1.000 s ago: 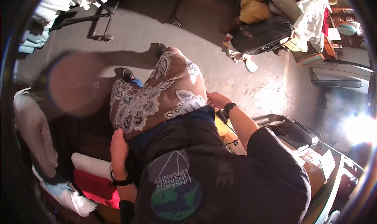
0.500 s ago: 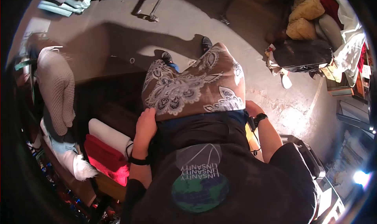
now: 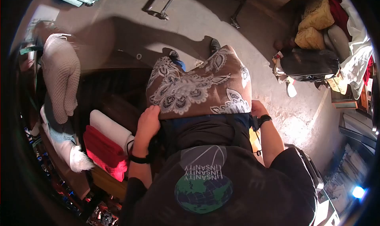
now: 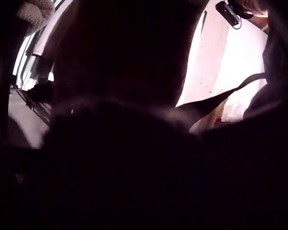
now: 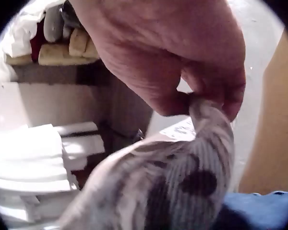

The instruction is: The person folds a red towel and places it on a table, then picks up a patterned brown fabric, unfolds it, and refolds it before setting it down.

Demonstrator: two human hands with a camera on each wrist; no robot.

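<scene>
A brown cloth with a white paisley pattern hangs spread out in front of my body. My left hand grips its near left corner with curled fingers. My right hand pinches the near right corner, and in the right wrist view the fingertips squeeze a fold of the patterned cloth. The left wrist view is almost all dark. My shoes show on the floor past the cloth's far edge.
A red towel and a white roll lie on a shelf at my left, by a knitted beige garment. A black bag and yellow cushions sit at the right. Rack legs stand on the concrete floor.
The view has swung left and down over the second. Both hands kept hold of the cloth, which now hangs a little flatter and more centred.
</scene>
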